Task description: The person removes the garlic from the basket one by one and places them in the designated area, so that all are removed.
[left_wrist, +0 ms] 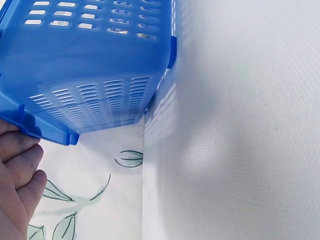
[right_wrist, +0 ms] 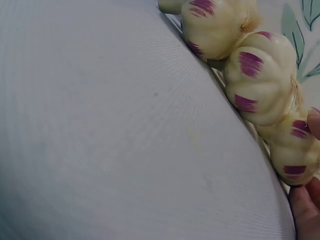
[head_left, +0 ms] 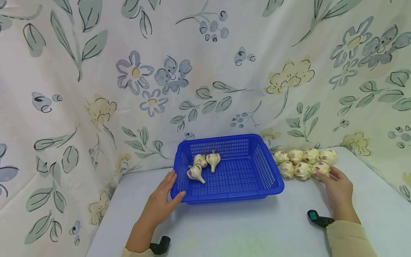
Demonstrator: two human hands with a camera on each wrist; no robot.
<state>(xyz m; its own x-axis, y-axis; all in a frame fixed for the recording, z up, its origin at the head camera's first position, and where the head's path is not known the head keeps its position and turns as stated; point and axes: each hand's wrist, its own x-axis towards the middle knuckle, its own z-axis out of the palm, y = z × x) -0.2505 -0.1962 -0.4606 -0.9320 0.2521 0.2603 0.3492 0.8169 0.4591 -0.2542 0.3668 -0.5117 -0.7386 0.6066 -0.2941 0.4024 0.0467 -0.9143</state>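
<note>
Nearest to us are two beige cuffs, the left sleeve [head_left: 138, 253] and the right sleeve [head_left: 348, 238], each with a black wrist device beside it, the left device [head_left: 161, 245] and the right device [head_left: 318, 218], above the white bench [head_left: 231, 230]. A little farther in, we see the left hand [head_left: 159, 204] laid against the near left corner of a blue slotted basket [head_left: 231, 197], its fingers extended along the outer rim and its thumb spread apart from them, touching without clamping. Across from it, the right hand [head_left: 339, 189] is clamped on a garlic bulb [head_left: 321, 169], pinching it between thumb and fingers at the right end of the front row on the bench. Next to that bulb we count two more front-row bulbs [head_left: 303, 171], purple-streaked and set close together, just right of the basket. Inside the basket, toward its left end, three white bulbs [head_left: 195, 173] lie clustered, two of them with their stems pointing toward us. Behind the front row we find four back-row bulbs [head_left: 311, 156] near the bench's far edge. Farthest off hangs a pale cloth [head_left: 205, 71] printed with blue and yellow flowers and green leaves.
</note>
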